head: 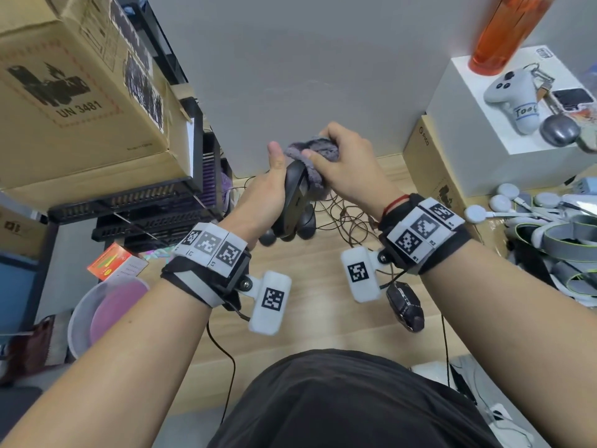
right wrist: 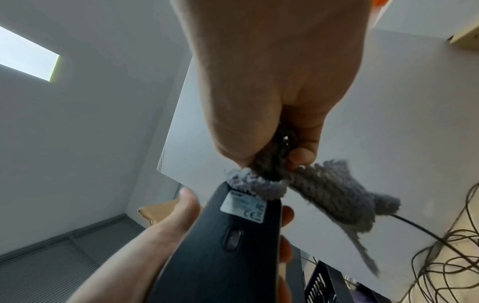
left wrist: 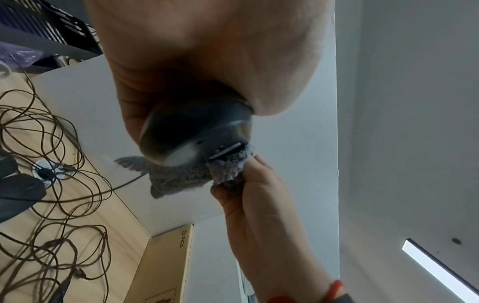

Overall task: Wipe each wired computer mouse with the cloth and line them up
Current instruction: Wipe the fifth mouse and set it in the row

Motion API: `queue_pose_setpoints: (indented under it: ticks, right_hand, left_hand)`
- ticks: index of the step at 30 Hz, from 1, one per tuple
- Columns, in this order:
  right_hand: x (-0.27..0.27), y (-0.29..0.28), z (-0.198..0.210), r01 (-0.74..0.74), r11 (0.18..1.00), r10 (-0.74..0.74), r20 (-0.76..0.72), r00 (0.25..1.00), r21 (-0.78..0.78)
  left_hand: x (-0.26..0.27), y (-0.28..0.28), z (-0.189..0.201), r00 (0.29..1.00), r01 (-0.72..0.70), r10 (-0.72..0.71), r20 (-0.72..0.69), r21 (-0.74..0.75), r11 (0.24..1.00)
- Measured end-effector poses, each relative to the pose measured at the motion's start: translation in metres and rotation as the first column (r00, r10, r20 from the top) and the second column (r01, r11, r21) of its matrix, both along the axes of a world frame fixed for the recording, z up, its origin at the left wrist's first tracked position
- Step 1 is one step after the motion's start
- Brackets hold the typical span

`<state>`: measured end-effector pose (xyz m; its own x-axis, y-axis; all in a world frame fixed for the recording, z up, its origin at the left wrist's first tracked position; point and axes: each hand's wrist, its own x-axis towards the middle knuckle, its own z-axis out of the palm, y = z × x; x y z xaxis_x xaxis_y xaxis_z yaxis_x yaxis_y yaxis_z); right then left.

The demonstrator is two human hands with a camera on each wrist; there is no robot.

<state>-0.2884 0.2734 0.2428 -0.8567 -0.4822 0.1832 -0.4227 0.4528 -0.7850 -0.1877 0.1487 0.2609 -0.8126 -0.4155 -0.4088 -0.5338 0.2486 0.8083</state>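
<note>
My left hand (head: 273, 185) grips a black wired mouse (head: 294, 197) and holds it above the desk with its underside turned toward my right hand. The label and sensor window show on the mouse's underside (right wrist: 228, 242). My right hand (head: 344, 169) clutches a bunched grey cloth (head: 315, 153) and presses it against the mouse's front end. In the left wrist view the cloth (left wrist: 178, 178) hangs below the mouse (left wrist: 197, 131). Two more dark mice (head: 307, 225) lie on the desk under the held one. A patterned dark mouse (head: 405, 306) lies apart, near my right wrist.
Tangled brown cables (head: 350, 218) spread over the wooden desk (head: 316, 318). Cardboard boxes (head: 80, 92) and black crates (head: 139, 205) stand on the left. On the right, a white box (head: 478, 150) carries an orange bottle (head: 504, 33), with grey headset straps (head: 562, 240) below. A bowl (head: 103, 315) sits lower left.
</note>
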Motion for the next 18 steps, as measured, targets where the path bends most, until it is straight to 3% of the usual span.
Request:
queue_pose_setpoints:
  ticks: [6,11,18]
  right_hand:
    - [0.009,0.006,-0.007,-0.004,0.997,0.008,0.055,0.998,-0.079]
    - [0.027,0.006,-0.015,-0.238,0.968,0.245,0.108,0.963,-0.078]
    - [0.017,0.015,-0.021,-0.131,0.985,0.155,0.247,0.957,-0.110]
  left_hand:
    - [0.002,0.006,-0.004,0.993,-0.111,0.113,-0.037,0.047,0.993]
    - [-0.004,-0.006,-0.002,0.964,-0.233,0.258,-0.058,0.276,0.933]
    - [-0.004,-0.021,-0.017,0.975,-0.197,0.219,-0.023,0.358,0.913]
